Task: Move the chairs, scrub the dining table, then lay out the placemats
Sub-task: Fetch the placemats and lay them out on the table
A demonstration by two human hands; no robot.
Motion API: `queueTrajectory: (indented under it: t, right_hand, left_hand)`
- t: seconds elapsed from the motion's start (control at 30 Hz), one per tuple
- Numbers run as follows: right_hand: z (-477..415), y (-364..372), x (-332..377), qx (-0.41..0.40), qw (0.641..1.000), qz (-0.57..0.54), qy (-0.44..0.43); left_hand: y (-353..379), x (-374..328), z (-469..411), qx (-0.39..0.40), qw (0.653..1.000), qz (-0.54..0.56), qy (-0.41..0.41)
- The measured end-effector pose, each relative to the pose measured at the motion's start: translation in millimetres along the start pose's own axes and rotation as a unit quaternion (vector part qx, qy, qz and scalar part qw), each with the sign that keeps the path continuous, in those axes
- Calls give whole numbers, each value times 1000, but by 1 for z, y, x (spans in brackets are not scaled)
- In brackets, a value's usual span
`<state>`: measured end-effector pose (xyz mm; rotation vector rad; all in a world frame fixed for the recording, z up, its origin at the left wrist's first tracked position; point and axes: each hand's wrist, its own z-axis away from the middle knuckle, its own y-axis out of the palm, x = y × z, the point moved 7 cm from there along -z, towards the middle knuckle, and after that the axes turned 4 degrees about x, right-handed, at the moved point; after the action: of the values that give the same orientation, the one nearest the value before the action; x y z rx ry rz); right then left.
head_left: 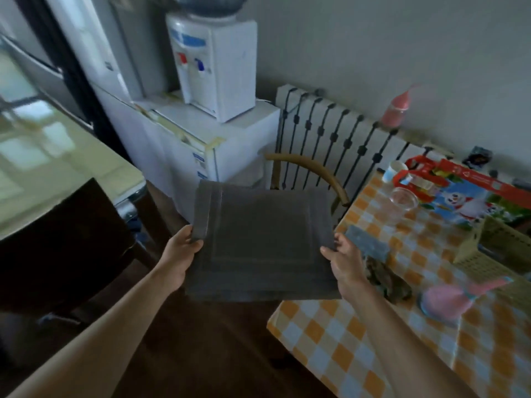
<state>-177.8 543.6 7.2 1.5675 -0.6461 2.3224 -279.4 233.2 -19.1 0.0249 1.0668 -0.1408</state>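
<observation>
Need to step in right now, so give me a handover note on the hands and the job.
Left hand and right hand each grip one side of the placemats, held in the air beside the table.
A chair stands by its far corner.
Cup, box, basket and rag sit on it.
Done: cannot tell about scrubbing.
Left: lay out the placemats.

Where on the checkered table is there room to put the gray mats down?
Best is the near corner of the table, bare this side of the crumpled rag and the lying pink bottle. A smaller patch lies between the glass, gray sponge and basket. The far end by the box is crowded.
</observation>
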Motion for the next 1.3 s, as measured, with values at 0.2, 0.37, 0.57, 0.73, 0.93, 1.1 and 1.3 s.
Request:
queueTrajectory:
  t: [0.2, 0.37, 0.57, 0.73, 0.93, 1.1, 1.3]
  right_hand:
    - [11, 115, 45, 82, 995, 30, -38]
    - [24, 240, 79, 158, 985, 30, -54]
    - [41, 381, 103, 232, 967, 55, -86]
    - [57, 480, 123, 307, 946, 50, -91]
    - [32, 569, 147, 331, 933, 75, -115]
    - [-8, 643, 170, 340, 927, 83, -133]
    - [-83, 742, 184, 364, 919, 105, -110]
  left_hand:
    - [-124, -18, 12, -46, 996, 48, 53]
    - [-245, -22, 33, -105, 987, 89, 83]
    - [-380, -4, 45, -186, 972, 125, 77]
    - [-458, 5, 51, -253, 947, 184, 69]
    - [-516, 6, 23, -291, 929, 217, 75]
    - [-560, -15, -30, -324, 918, 219, 69]
    - [-612, -29, -121, -361, 901, 237, 28]
